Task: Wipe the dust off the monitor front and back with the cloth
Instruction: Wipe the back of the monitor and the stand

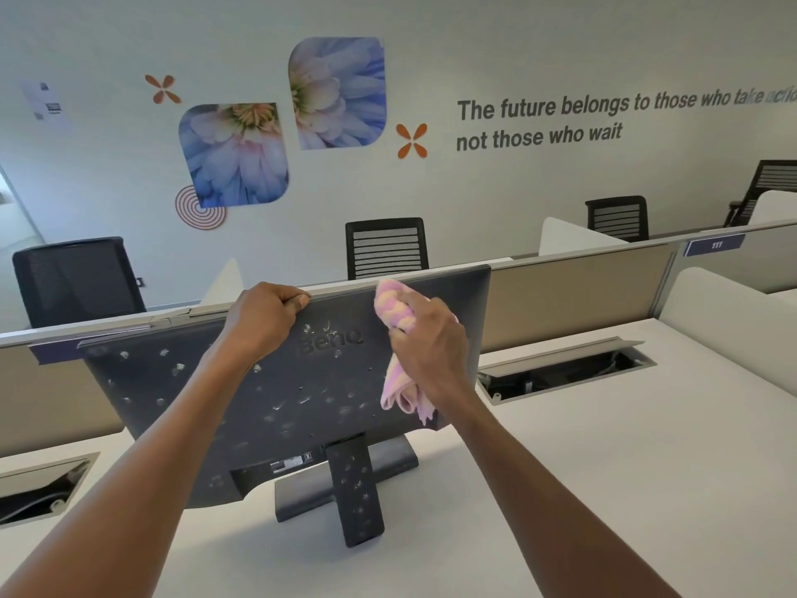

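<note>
Monitor [276, 381]: I see it in the middle of the frame, standing on a white desk [582, 468] with its dark back toward me and its top edge against the partition [573, 291] behind; pale specks dot the back panel and the stand [358, 489].
Logo [332, 340]: raised lettering in the upper middle of the back, between my two hands.
Left hand [263, 317]: I have it hooked over the monitor's top edge, left of centre, fingers curled round the rim and gripping it.
Right hand [427, 343]: upper right of the back panel, clenched round a cloth and pressing it to the panel.
Cloth [394, 308]: pink and yellow, bunched above my right hand near the top right corner of the monitor, with a loose tail hanging below the hand down the right side of the panel.
Hatches: one cable hatch [565, 373] stands open in the desk right of the monitor; another [39, 485] shows at the left edge of the frame.
Chairs: a black one [386, 248] sits beyond the partition above the monitor, another [73, 278] at upper left, more at upper right.
Wall [431, 196]: flower pictures [235, 155] in the upper middle, a line of grey text to their right.
</note>
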